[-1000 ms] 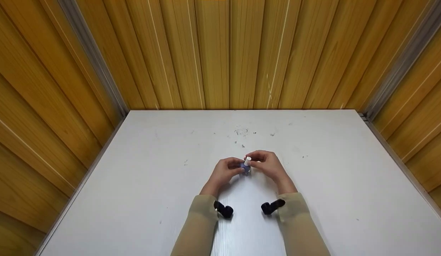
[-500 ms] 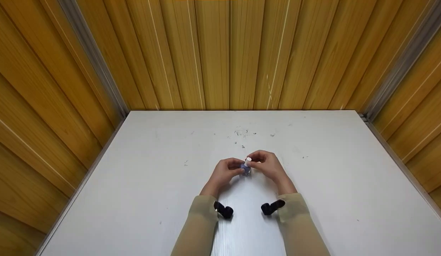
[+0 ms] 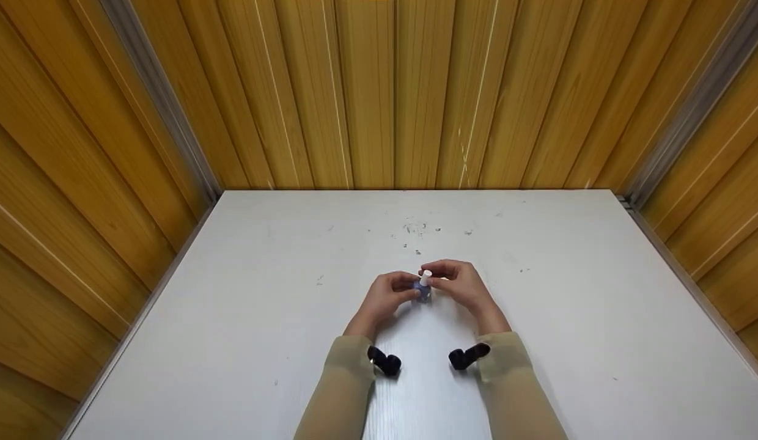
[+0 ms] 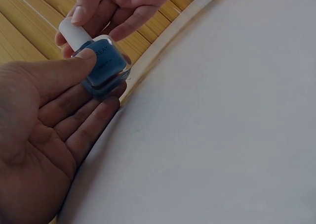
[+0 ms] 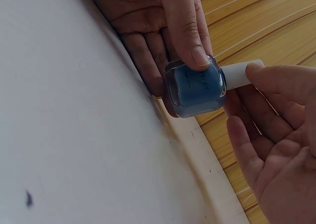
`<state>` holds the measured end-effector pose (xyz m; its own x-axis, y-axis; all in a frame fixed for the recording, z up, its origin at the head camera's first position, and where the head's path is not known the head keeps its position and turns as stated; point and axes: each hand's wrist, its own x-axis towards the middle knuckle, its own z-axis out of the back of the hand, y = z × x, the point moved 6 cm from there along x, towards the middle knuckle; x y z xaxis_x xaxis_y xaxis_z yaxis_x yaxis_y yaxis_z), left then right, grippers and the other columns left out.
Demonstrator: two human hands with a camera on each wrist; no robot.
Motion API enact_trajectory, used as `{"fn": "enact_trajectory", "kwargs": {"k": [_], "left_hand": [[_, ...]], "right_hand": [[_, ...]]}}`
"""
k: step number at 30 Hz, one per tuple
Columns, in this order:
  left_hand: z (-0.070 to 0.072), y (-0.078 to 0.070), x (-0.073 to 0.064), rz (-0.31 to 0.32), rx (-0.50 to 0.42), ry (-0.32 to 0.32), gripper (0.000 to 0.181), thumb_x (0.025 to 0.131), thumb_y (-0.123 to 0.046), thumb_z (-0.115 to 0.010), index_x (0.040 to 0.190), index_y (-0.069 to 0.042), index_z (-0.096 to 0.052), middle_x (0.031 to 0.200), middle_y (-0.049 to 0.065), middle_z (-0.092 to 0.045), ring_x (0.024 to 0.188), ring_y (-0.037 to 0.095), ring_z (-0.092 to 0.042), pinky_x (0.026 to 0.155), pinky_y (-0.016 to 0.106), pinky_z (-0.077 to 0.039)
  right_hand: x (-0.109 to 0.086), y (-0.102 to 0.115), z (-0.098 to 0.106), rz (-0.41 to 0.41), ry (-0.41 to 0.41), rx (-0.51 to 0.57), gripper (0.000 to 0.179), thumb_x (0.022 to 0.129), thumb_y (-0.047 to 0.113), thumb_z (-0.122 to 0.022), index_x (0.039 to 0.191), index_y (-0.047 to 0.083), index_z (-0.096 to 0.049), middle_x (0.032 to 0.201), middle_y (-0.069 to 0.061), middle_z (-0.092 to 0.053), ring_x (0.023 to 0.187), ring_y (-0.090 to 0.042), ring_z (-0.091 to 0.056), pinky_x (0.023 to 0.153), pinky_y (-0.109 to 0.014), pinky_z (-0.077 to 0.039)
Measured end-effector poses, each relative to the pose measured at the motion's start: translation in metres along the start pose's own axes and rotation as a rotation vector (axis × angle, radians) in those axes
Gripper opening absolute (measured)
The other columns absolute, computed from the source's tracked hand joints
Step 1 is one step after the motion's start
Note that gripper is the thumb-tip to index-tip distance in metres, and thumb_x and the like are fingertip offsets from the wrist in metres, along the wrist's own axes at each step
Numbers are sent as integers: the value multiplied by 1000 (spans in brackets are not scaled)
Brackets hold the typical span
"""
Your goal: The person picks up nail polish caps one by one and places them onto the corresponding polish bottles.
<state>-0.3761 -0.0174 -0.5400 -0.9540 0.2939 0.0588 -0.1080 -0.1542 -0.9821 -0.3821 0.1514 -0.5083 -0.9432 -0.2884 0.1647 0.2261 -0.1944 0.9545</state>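
Observation:
A small nail polish bottle of clear glass with blue polish is held between both hands, above the middle of the white table. My left hand pinches the glass body, thumb on the lettered face and fingers behind. My right hand pinches the white cap between thumb and fingers. In the right wrist view the cap sits at the bottle's neck; whether its thread is engaged I cannot tell. The bottle leans a little in the head view, cap upward.
The white table carries small dark scuffs beyond the hands. Wood-patterned panels wall in the back and both sides. A black wrist camera sits on the left sleeve, another black camera on the right.
My right hand's fingers shift slightly around the white cap. The left hand and the bottle stay in nearly the same place.

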Motion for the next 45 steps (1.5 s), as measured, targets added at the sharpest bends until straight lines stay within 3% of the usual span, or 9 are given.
{"fn": "enact_trajectory", "kwargs": {"k": [5,14,21,24,30,35,45], "left_hand": [[0,0,0,-1,0,0,27,90,1,-74,117,5,-72,115,21,-76,110,28,-74,99,34,-57],[0,-2,-1,6,11,3,26,91,-1,-74,117,2,-72,115,18,-77,109,25,-74,97,33,-58],[0,-2,-1,-7,14,6,26,91,0,-74,117,3,-72,115,20,-76,109,27,-74,96,32,-58],[0,-2,-1,-13,16,6,27,91,0,-74,117,4,-72,115,21,-76,109,29,-74,96,33,-58],[0,-2,0,-10,27,7,26,91,-1,-74,117,3,-72,115,19,-76,109,26,-74,97,33,-58],[0,-2,-1,-15,24,2,26,91,-1,-75,117,4,-72,115,20,-76,109,27,-74,97,33,-58],[0,-1,0,-7,20,8,26,91,0,-74,117,2,-72,116,19,-76,109,26,-74,97,32,-57]], "right_hand": [[0,0,1,6,-11,-7,29,91,4,-76,116,-9,-72,114,-23,-76,95,-3,-70,84,-15,-52],[-1,1,0,-76,-38,-49,27,90,4,-77,114,-7,-73,109,-17,-77,89,-5,-66,80,-18,-49],[-13,34,-2,-81,-31,-53,24,90,3,-76,110,-10,-71,101,-12,-77,85,-8,-63,75,-19,-48],[-14,36,-3,-83,-37,-59,23,90,3,-77,108,-10,-71,98,-10,-76,86,-8,-63,76,-19,-48],[-8,19,-1,-94,-45,-44,29,89,3,-77,114,-9,-70,107,-17,-76,90,-7,-64,79,-18,-49],[-2,1,-1,-35,-2,32,36,92,3,-75,125,-9,-67,123,-26,-72,100,-3,-69,87,-14,-51],[-1,-1,-1,-28,6,38,31,91,4,-76,120,-7,-71,118,-25,-74,97,-4,-69,86,-15,-53]]}}
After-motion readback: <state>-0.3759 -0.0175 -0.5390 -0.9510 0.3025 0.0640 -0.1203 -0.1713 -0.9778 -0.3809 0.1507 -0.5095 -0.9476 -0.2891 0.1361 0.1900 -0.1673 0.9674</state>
